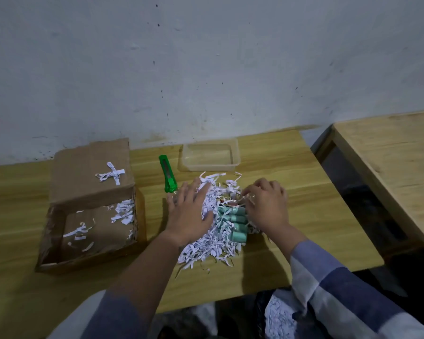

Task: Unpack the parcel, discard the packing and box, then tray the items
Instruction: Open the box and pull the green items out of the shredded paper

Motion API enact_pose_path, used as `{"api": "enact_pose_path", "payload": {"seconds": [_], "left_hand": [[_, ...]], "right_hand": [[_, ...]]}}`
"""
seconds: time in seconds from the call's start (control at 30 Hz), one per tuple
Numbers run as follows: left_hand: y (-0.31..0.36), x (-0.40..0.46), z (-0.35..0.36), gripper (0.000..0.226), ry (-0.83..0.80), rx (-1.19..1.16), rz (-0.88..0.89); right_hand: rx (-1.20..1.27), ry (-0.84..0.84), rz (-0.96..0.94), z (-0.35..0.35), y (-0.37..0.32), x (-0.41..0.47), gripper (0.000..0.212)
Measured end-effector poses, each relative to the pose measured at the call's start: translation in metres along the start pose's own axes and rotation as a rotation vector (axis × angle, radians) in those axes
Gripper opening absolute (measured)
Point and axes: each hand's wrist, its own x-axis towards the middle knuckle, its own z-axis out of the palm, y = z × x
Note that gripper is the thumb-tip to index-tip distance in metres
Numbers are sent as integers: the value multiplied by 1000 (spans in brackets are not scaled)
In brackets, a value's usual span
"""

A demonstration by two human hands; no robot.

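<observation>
A heap of white shredded paper (212, 245) lies on the wooden table (304, 216). Several teal cylindrical items (235, 222) lie side by side in it, partly covered by strips. My left hand (190, 215) rests flat on the heap's left side, fingers spread. My right hand (267, 204) sits at the heap's right, fingertips curled into the strips just above the teal items. The open cardboard box (88, 216) stands at the left with a few paper strips inside and on its flap. A clear plastic tray (209, 155) stands near the wall, with nothing in it.
A green utility knife (168, 173) lies between the box and the tray. A second wooden table (397, 167) stands to the right across a gap. Below the table's front edge, a dark bag (279, 316) holds more shredded paper.
</observation>
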Motion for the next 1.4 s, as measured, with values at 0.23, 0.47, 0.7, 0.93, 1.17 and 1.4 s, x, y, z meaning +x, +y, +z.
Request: {"api": "enact_pose_path", "payload": {"seconds": [0.23,0.47,0.7,0.93,1.17,1.4], "left_hand": [[3,4,12,72,-137,99,27],[-8,-5,16,74,-184,66,-5],[0,-6,6,70,-98,-96,-14],[37,4,-23,59,123,-477,-30],[30,5,-26,36,210,-764,-153],[30,10,-32,44,197,-745,-139]], "right_hand": [[-69,-351,-133,10,-24,4,39],[-31,-394,91,4,-13,8,36],[311,-117,167,-9,-14,9,26],[1015,-134,265,-25,-33,24,29],[715,-204,302,-22,-18,15,11],[640,-203,251,-37,-28,17,46]]}}
